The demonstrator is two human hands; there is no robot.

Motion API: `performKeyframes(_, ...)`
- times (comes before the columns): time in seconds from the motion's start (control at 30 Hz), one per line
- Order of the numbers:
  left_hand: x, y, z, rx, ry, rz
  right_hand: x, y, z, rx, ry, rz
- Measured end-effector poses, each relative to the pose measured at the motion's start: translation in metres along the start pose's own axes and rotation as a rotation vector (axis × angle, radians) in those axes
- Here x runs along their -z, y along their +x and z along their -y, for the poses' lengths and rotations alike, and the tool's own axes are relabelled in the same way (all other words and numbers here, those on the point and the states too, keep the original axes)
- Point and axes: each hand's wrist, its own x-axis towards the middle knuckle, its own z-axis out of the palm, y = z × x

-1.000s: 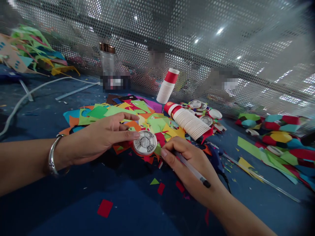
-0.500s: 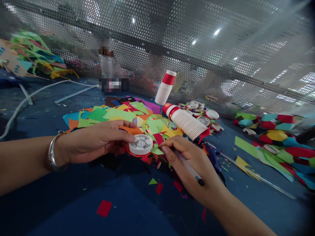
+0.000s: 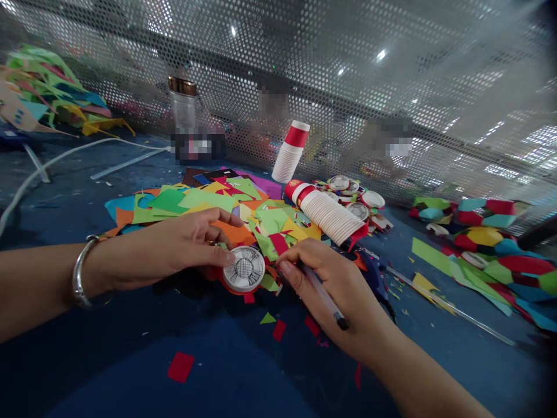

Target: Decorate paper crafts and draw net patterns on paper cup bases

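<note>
My left hand (image 3: 183, 247), with a silver bangle at the wrist, grips the left edge of a cut-off paper cup bottom (image 3: 243, 269). Its round white face carries black ink lines, with a grid in the middle and strokes fanning outward, and it tilts up toward me. Some red shows along its lower edge. In my right hand (image 3: 335, 290) is a clear-barrelled pen (image 3: 324, 297), its black end pointing back toward me. The fingers hide the pen's tip, which is just right of the cup bottom and apart from it.
Coloured paper scraps (image 3: 204, 199) lie heaped behind my hands. Stacked paper cups (image 3: 328, 215) lie on their side, and another cup stack (image 3: 290, 152) stands behind. More drawn cup bottoms (image 3: 357, 211) sit to the right, near a glue gun (image 3: 378, 278). A perforated metal screen (image 3: 322, 81) rises at the back.
The cup bottom has tilted so that its drawn face turns more toward me. My right hand, still with the pen, has shifted slightly left in view.
</note>
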Motion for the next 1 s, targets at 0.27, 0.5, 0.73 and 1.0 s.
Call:
performKeyframes(0.27,0.008,0.002,0.01,-0.004,0.221,0.07,0.002,-0.003,-0.011,0.13,-0.264,0.159)
performKeyframes(0.5,0.007,-0.002,0.009,0.053,0.362,0.139,0.021,-0.018,-0.019,0.168,-0.406,0.206)
performKeyframes(0.73,0.001,-0.017,0.006,0.17,0.612,0.144,0.054,-0.063,-0.066,-0.193,-0.561,-0.106)
performKeyframes(1.0,0.007,-0.025,0.012,-0.213,1.066,-0.009,0.056,-0.075,-0.113,-0.576,-0.478,-0.264)
